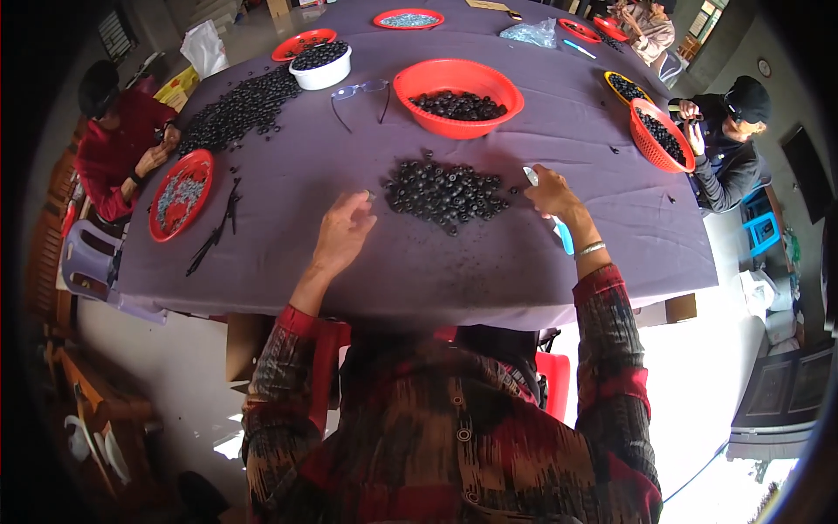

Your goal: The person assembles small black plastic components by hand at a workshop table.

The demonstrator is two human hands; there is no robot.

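At the near edge of the tabletop [489, 271], which is covered by a purple-grey cloth, the person's 2 forearms in dark red patterned sleeves come up from below. The left hand [342, 234] rests just above the cloth near the near edge, fingers curled loosely together, and seems to pinch something tiny at the fingertips; what it is cannot be told. The right hand [552, 194] is closed around a slim light-blue and white tool [559, 229], whose pale tip shows above the fingers while the blue end runs down past the wrist, where a thin silver bangle [591, 249] sits.

Between the 2 hands, slightly beyond them, lies a loose pile of small round black pieces [445, 192] directly on the cloth, just beside the right hand and near the left one.

Farther in, toward the middle of the tabletop, stands a round red plastic basin [458, 80] holding more black pieces. To its left lie a pair of clear-lensed spectacles [360, 91], then a white bowl [321, 70] heaped with black pieces, and a wide spread of black pieces [240, 109] reaching toward the left edge.

At the left edge a flat red plate [181, 194] carries small pale bits, with a few thin black sticks [216, 234] beside it; a person in a red top [118, 140] sits there. At the right edge a red mesh basket [662, 133] is tilted toward another person in dark clothes and a cap [733, 140]. Along the far edge sit several more red plates [408, 18].
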